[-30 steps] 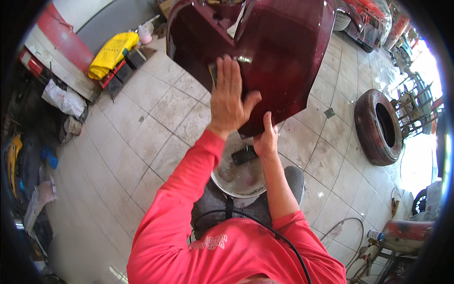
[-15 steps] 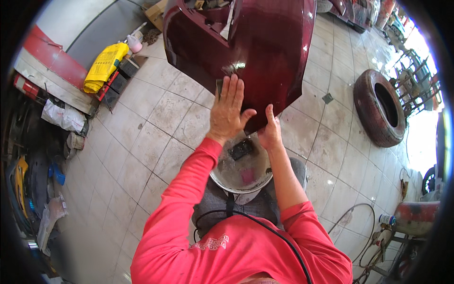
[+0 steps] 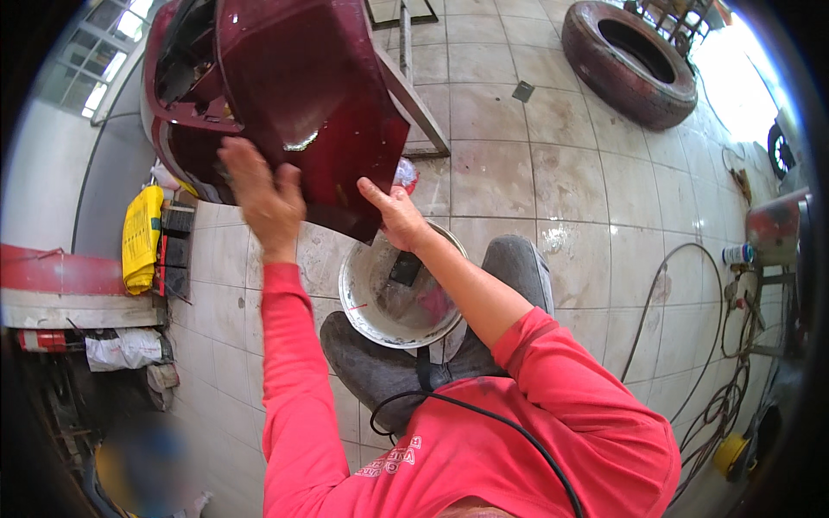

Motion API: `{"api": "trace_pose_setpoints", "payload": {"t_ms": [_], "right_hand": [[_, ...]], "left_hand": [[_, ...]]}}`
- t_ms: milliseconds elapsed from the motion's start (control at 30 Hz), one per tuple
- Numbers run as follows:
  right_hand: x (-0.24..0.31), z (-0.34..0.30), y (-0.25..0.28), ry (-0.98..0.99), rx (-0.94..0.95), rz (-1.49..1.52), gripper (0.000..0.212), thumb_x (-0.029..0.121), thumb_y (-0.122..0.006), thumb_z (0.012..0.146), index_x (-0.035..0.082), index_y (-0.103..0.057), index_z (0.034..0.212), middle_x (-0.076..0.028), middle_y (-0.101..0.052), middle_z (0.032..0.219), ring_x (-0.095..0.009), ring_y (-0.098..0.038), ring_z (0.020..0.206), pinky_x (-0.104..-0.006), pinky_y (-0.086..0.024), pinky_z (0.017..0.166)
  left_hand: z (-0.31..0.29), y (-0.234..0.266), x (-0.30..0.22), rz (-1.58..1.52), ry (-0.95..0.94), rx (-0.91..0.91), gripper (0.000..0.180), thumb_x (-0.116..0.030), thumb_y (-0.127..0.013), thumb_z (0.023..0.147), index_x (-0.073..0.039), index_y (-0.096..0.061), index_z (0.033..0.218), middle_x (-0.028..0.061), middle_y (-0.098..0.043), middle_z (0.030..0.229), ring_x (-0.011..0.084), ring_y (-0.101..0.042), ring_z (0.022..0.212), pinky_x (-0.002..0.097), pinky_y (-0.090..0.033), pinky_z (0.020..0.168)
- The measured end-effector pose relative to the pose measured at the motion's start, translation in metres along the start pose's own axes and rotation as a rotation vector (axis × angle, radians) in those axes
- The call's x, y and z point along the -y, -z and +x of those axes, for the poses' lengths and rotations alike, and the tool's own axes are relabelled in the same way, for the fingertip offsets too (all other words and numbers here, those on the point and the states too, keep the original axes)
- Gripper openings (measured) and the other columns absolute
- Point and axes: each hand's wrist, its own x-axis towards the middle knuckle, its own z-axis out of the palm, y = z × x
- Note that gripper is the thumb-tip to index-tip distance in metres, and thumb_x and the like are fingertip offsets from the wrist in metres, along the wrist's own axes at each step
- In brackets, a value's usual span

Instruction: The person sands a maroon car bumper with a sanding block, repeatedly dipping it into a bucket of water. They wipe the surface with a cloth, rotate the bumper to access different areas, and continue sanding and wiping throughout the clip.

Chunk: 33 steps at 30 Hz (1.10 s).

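Note:
A glossy maroon car bumper (image 3: pixel 302 78) stretches out ahead of me, a pale wet sheen on its face. Against its lower left part lies my left hand (image 3: pixel 266 203), fingers extended and slightly smeared by motion; anything under the palm is hidden. My right hand (image 3: pixel 399 216) grips the bumper's near right edge, thumb on top and the other fingers out of sight behind. Between my knees stands a round white bucket (image 3: pixel 352 318) of cloudy water. Inside it are a dark rectangular block (image 3: pixel 405 268) and a pink piece (image 3: pixel 436 302).
A metal stand (image 3: pixel 423 116) rises behind the bumper's right side. An old tyre (image 3: pixel 596 65) lies at the far right on the tiled floor (image 3: pixel 570 181). Hoses (image 3: pixel 730 388) trail at the right. A yellow packet (image 3: pixel 141 242) sits on the left near stacked parts.
My view has turned, so the bumper appears farther left. Across the bumper, my left hand has moved leftward, and the dark sheet edge beside its fingers no longer shows. My right hand stays at the bumper's edge.

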Motion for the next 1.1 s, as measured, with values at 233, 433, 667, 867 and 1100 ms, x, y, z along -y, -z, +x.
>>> {"api": "trace_pose_setpoints", "payload": {"t_ms": [233, 433, 667, 867, 1100], "right_hand": [[0.019, -0.007, -0.018, -0.258, -0.108, -0.312, 0.079, 0.055, -0.085, 0.093, -0.001, -0.059, 0.143, -0.007, -0.070, 0.120, -0.016, -0.067, 0.113, -0.0388, -0.054, 0.099], [0.012, 0.000, 0.008, -0.123, 0.020, 0.005, 0.117, 0.064, -0.086, 0.087, -0.010, -0.033, 0.161, -0.022, -0.050, 0.159, -0.030, -0.050, 0.145, -0.0526, -0.038, 0.120], [0.019, -0.005, 0.007, -0.041, -0.016, 0.108, 0.084, 0.046, -0.083, 0.098, 0.001, -0.044, 0.157, -0.014, -0.063, 0.148, -0.029, -0.064, 0.133, -0.0493, -0.052, 0.113], [0.036, -0.016, 0.000, -0.086, 0.009, 0.058, 0.063, 0.053, -0.070, 0.105, 0.006, -0.061, 0.146, -0.009, -0.070, 0.144, -0.027, -0.069, 0.128, -0.0464, -0.056, 0.111], [0.044, -0.024, -0.002, -0.088, 0.003, 0.058, 0.070, 0.058, -0.067, 0.104, 0.005, -0.059, 0.150, -0.009, -0.069, 0.146, -0.027, -0.068, 0.131, -0.0464, -0.052, 0.115]], "left_hand": [[-0.010, -0.018, -0.037, 0.050, 0.072, -0.134, 0.088, -0.051, -0.050, 0.113, 0.006, -0.017, 0.171, 0.0339, -0.017, 0.177, 0.0505, -0.016, 0.165, 0.0585, -0.016, 0.135], [0.021, -0.013, 0.042, -0.052, 0.068, -0.131, 0.086, -0.052, -0.052, 0.112, 0.005, -0.025, 0.169, 0.0329, -0.026, 0.174, 0.0527, -0.025, 0.161, 0.0550, -0.022, 0.134], [0.000, -0.016, -0.035, -0.085, 0.104, -0.187, 0.098, -0.058, -0.057, 0.107, 0.008, -0.020, 0.170, 0.0366, -0.020, 0.175, 0.0515, -0.019, 0.164, 0.0585, -0.016, 0.134], [0.022, 0.004, 0.047, -0.102, 0.086, -0.177, 0.094, -0.061, -0.057, 0.106, 0.010, -0.036, 0.164, 0.0345, -0.034, 0.170, 0.0509, -0.032, 0.159, 0.0564, -0.027, 0.131], [0.006, -0.006, -0.023, -0.152, 0.127, -0.202, 0.094, -0.067, -0.050, 0.107, 0.007, -0.039, 0.164, 0.0310, -0.032, 0.173, 0.0492, -0.027, 0.162, 0.0590, -0.021, 0.133]]}}
